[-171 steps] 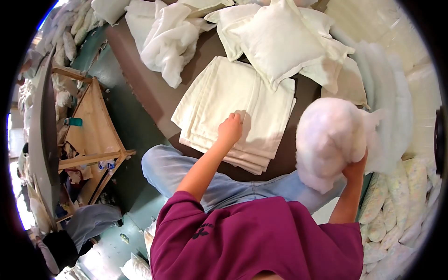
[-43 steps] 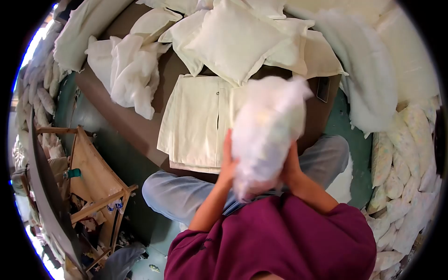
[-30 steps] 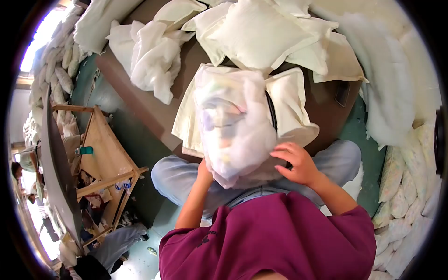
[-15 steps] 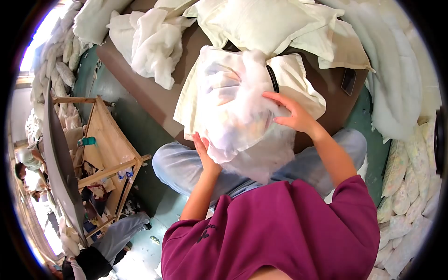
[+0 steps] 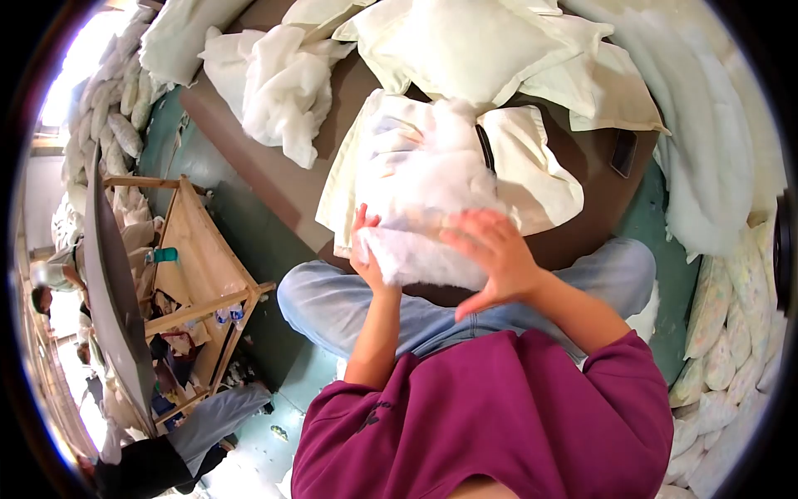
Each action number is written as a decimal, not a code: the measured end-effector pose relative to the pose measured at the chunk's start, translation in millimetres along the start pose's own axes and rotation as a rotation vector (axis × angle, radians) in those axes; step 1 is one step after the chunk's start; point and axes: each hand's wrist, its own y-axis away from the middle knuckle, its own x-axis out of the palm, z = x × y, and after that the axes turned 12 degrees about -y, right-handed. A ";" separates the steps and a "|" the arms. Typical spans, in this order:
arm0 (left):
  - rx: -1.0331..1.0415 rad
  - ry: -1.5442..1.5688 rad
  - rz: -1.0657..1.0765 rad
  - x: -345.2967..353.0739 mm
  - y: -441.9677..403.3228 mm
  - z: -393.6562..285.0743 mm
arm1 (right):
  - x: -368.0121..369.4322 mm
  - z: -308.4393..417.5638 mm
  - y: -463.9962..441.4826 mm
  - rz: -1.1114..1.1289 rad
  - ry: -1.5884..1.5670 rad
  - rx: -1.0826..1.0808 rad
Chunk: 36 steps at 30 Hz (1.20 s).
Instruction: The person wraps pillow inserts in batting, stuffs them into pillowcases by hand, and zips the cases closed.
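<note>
In the head view, a bundle of white fluffy batting (image 5: 436,170) rests on an off-white fabric cover (image 5: 540,179), which has a dark zipper strip beside the batting. The near edge of the batting is folded up toward the middle. My left hand (image 5: 367,254) is at the left end of this fold, its fingers closed around the edge, partly hidden by the batting. Over the fold's right end, my right hand (image 5: 497,256) is spread with fingers apart, slightly blurred, holding nothing.
Cream cushions (image 5: 474,50) lie at the back of the brown surface (image 5: 258,162). Crumpled white batting (image 5: 287,91) is at back left, a phone (image 5: 623,154) at right. A wooden frame (image 5: 204,258) stands left, near another person's legs (image 5: 216,424). Stacked stuffed pieces (image 5: 723,333) line the right.
The near flap of batting that hung over my lap is now folded up and away from me. My left hand has moved up with its edge; my right hand has come down and left, fingers spread.
</note>
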 end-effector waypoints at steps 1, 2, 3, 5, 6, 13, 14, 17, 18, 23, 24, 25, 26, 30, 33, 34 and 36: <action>-0.030 0.054 0.022 -1.4 -0.3 -2.1 | 2.5 10.5 1.6 0.028 -0.078 -0.038; -0.059 0.110 0.042 -3.5 -0.9 -3.3 | 8.5 19.7 0.2 -0.042 -0.012 -0.096; -0.084 0.169 0.063 -5.0 -2.2 -4.7 | 16.9 13.6 3.2 -0.012 0.036 -0.096; -0.096 0.194 0.114 -7.6 -1.3 -5.3 | 31.0 1.7 3.2 0.043 0.142 -0.094; -0.105 0.208 0.135 -10.0 -0.6 -0.8 | 31.3 -7.0 2.2 0.006 0.004 -0.029; -0.224 0.221 0.041 -26.5 17.8 41.2 | 39.7 -72.8 -108.6 -0.268 -0.162 -0.012; -0.166 0.149 0.212 -51.7 20.2 83.2 | 57.1 -88.1 -112.1 -0.255 -0.132 -0.010; 0.231 -0.059 0.385 -42.0 17.4 25.4 | 77.6 -116.8 -105.4 -0.091 -0.462 0.431; 0.205 -0.102 0.457 -49.9 13.4 24.5 | 77.5 -118.7 -101.4 -0.056 -0.506 0.450; 0.524 -0.215 0.518 -63.6 1.3 70.3 | 77.0 -102.6 -73.3 -0.030 -0.480 0.432; 1.002 -0.546 0.385 -52.2 -14.5 63.6 | 76.3 -96.5 -69.2 -0.058 -0.467 0.415; 1.466 -0.881 0.211 -38.9 -25.9 36.2 | 74.6 -91.3 -65.9 -0.087 -0.454 0.399; 1.443 -0.924 0.308 -31.5 -25.2 15.1 | 71.1 -85.4 -63.4 -0.131 -0.412 0.387; 1.287 -0.785 0.742 -10.7 -27.4 -13.2 | 55.3 -85.0 -54.9 -0.043 -0.247 0.225; 1.265 -0.777 0.727 -12.5 -18.0 4.2 | 10.8 -62.9 -85.3 -0.089 -0.375 0.176; 1.266 -0.758 0.711 -14.8 -16.0 9.3 | -10.1 -51.1 -105.9 -0.125 -0.478 0.263; 1.272 -0.719 0.675 -20.0 -14.9 18.0 | -25.0 -66.5 -143.5 -0.189 -0.541 0.343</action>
